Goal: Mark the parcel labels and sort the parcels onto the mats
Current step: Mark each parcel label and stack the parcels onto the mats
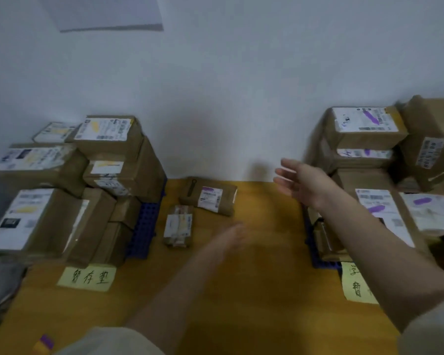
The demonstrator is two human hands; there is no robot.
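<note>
Nearest you, at the bottom edge of the yellow table [241,290], a yellow and purple marker [43,344] lies beside your left sleeve. Farther in, your left hand [232,233] hovers over the bare tabletop, too blurred to say how its fingers lie. Just left of it a small taped parcel [178,226] lies flat on the table, and beyond that a brown padded parcel [208,196] with a purple stroke on its label rests close to the wall [215,85]. Your right hand [300,181] is raised over the table's far right part, fingers spread and loose, gripping nothing. On the table's left side a blue mat [144,226] carries a stack of yellow-marked parcels [108,155], with a handwritten yellow note [87,278] in front of it. On the right side a second blue mat [318,260] carries the purple-marked parcels [364,124] (its own yellow note [356,283] is partly behind your forearm).
</note>
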